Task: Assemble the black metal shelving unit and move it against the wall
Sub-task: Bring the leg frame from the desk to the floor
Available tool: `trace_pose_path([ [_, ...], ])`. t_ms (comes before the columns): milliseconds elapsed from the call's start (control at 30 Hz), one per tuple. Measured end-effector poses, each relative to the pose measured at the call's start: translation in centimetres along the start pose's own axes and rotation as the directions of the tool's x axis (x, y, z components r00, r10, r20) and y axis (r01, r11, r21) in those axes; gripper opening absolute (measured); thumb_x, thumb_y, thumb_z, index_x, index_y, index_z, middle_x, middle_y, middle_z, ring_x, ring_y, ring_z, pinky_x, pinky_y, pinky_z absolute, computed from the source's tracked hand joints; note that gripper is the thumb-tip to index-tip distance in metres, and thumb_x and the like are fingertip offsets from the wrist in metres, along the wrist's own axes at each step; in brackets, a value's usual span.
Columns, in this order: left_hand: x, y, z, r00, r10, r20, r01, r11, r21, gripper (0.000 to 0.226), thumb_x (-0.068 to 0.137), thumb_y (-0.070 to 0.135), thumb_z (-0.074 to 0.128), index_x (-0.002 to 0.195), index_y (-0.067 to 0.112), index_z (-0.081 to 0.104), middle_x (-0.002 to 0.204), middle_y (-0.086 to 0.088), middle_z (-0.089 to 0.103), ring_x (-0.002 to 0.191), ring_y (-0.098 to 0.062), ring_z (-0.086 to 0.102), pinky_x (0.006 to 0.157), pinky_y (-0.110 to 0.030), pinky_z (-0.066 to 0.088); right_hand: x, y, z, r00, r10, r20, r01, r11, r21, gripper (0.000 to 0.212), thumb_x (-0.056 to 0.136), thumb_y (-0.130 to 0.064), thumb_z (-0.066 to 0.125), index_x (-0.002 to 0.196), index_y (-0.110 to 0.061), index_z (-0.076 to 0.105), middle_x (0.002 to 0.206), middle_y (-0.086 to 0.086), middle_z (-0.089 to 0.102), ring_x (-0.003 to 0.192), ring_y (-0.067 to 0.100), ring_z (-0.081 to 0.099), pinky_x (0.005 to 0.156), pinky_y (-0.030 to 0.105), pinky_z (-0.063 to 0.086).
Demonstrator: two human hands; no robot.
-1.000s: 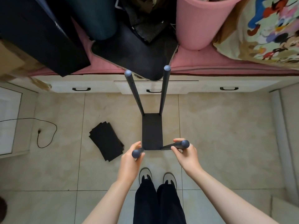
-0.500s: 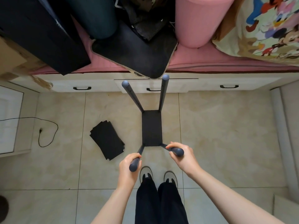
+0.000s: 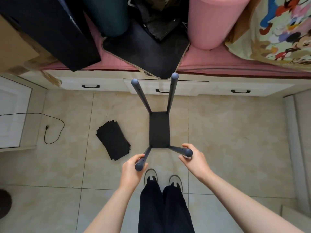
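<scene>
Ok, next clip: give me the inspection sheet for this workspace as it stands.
Surface: beige tiled floor, person standing on it.
Job's things: shelving unit, one black shelf with four grey posts; stack of spare black shelves lying left of it.
Clutter: pink bucket, black mat, cardboard box on the pink ledge.
Grippers: left hand grips the near-left post; right hand grips the near-right post.
Cables: black cord with plug on floor, left.
Surroundings: white drawers ahead.
</scene>
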State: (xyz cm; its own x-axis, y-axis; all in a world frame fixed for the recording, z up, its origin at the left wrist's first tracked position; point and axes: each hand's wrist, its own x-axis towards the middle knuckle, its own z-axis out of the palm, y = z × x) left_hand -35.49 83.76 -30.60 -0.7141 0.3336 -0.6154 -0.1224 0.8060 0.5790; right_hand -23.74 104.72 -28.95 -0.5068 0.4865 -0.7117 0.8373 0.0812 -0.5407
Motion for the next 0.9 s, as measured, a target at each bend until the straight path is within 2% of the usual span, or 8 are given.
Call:
trace_pose_path([
  [67, -1.0, 0.5, -0.5, 1.0, -0.014, -0.008, 0.014, 1.0, -0.007, 0.035, 0.088, 0.012, 0.076, 0.121, 0.018, 0.068, 0.112, 0.003, 0.066, 0.102, -0.013, 0.059, 0.09, -0.019, 0.048, -1.0, 0.0, -0.3, 0.998, 0.048, 0.039, -0.048, 0.999, -0.013, 0.042, 0.097, -0.017, 0.06, 0.137, -0.021, 0.048, 0.124, 0.001, 0.058, 0.116, 0.018, 0.056, 0.088, 0.021, 0.04],
  [133, -2.0, 1.2, -1.0, 0.999, -0.038, -0.025, 0.037, 0.999, -0.031, 0.035, 0.089, 0.01, 0.075, 0.121, 0.02, 0.068, 0.112, 0.004, 0.065, 0.101, -0.01, 0.057, 0.087, -0.018, 0.046, -2.1, -0.1, -1.1, 0.994, 0.078, 0.074, -0.072, 0.995, -0.073, 0.042, 0.098, -0.016, 0.055, 0.139, -0.019, 0.046, 0.13, 0.003, 0.058, 0.122, 0.021, 0.054, 0.091, 0.023, 0.038],
  [267, -4.7, 3.0, -3.0, 0.997, -0.047, -0.053, 0.045, 0.998, -0.051, 0.035, 0.092, 0.006, 0.069, 0.121, 0.024, 0.066, 0.105, 0.012, 0.061, 0.094, -0.001, 0.057, 0.089, -0.02, 0.049, -4.8, -1.4, -3.1, 0.993, 0.058, 0.106, -0.038, 0.982, -0.185, 0.038, 0.099, -0.018, 0.05, 0.137, -0.015, 0.05, 0.126, 0.004, 0.062, 0.107, 0.017, 0.056, 0.085, 0.023, 0.04],
  [467, -10.1, 5.4, -7.0, 0.993, -0.072, -0.091, 0.06, 0.99, -0.127, 0.038, 0.097, 0.004, 0.058, 0.125, 0.028, 0.063, 0.113, 0.012, 0.063, 0.095, 0.0, 0.058, 0.07, -0.004, 0.04, -9.8, -6.3, -5.4, 0.981, -0.067, 0.184, 0.121, 0.946, -0.302, 0.031, 0.1, -0.021, 0.051, 0.129, -0.017, 0.059, 0.126, 0.001, 0.064, 0.114, 0.014, 0.058, 0.088, 0.019, 0.039],
  [600, -14.3, 6.1, -10.0, 0.973, -0.098, -0.21, 0.048, 0.971, -0.233, 0.033, 0.095, 0.003, 0.056, 0.115, 0.027, 0.067, 0.096, 0.01, 0.07, 0.091, -0.003, 0.063, 0.07, -0.006, 0.042, -13.3, -10.5, -5.6, 0.94, -0.189, 0.284, 0.274, 0.915, -0.297, 0.029, 0.1, -0.023, 0.053, 0.129, -0.02, 0.059, 0.123, -0.003, 0.065, 0.109, 0.008, 0.058, 0.091, 0.017, 0.04],
  [767, -19.9, 4.5, -13.2, 0.91, -0.196, -0.365, 0.05, 0.927, -0.373, 0.032, 0.095, 0.009, 0.059, 0.105, 0.038, 0.065, 0.091, 0.011, 0.071, 0.088, -0.002, 0.065, 0.068, -0.004, 0.043, -16.8, -15.3, -3.3, 0.858, -0.327, 0.396, 0.459, 0.835, -0.305, 0.026, 0.101, -0.024, 0.053, 0.127, -0.023, 0.057, 0.119, -0.008, 0.065, 0.113, 0.008, 0.059, 0.094, 0.019, 0.044],
  [833, -22.0, 3.4, -14.4, 0.877, -0.257, -0.406, 0.039, 0.88, -0.474, 0.032, 0.095, 0.006, 0.058, 0.108, 0.034, 0.066, 0.09, 0.009, 0.072, 0.088, -0.004, 0.067, 0.076, -0.012, 0.051, -18.0, -16.8, -1.5, 0.823, -0.356, 0.442, 0.511, 0.803, -0.306, 0.024, 0.101, -0.024, 0.053, 0.125, -0.025, 0.058, 0.117, -0.01, 0.065, 0.11, 0.005, 0.06, 0.091, 0.016, 0.045],
  [900, -23.8, 2.3, -15.3, 0.845, -0.333, -0.418, 0.027, 0.807, -0.59, 0.033, 0.096, 0.002, 0.057, 0.112, 0.029, 0.064, 0.088, 0.005, 0.072, 0.087, -0.011, 0.069, 0.082, -0.03, 0.058, -18.9, -18.2, 0.6, 0.789, -0.378, 0.484, 0.559, 0.768, -0.311, 0.024, 0.101, -0.025, 0.053, 0.125, -0.026, 0.059, 0.116, -0.012, 0.064, 0.106, 0.0, 0.059, 0.084, 0.008, 0.043],
])
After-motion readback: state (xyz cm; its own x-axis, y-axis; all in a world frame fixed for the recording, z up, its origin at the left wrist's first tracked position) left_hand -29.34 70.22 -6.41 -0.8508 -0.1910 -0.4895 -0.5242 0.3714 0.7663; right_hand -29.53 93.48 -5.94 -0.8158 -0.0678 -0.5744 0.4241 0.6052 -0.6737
